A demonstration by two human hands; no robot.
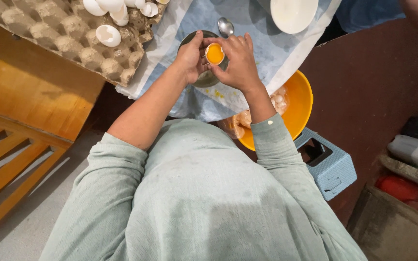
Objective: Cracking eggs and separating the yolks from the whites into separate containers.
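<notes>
A cloth-covered table (262, 53) carries a metal bowl (204, 79) at centre, a spoon (225, 26) at twelve o'clock, a white bowl (293, 14) at two, and an egg tray (68, 38) at ten.

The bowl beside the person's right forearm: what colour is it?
Orange-yellow; the bowl shows in the head view, beside the right hand's forearm.

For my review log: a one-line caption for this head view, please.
Both hands, left hand and right hand, hold a cracked eggshell half with yolk over a metal bowl, beside an egg tray.
</notes>
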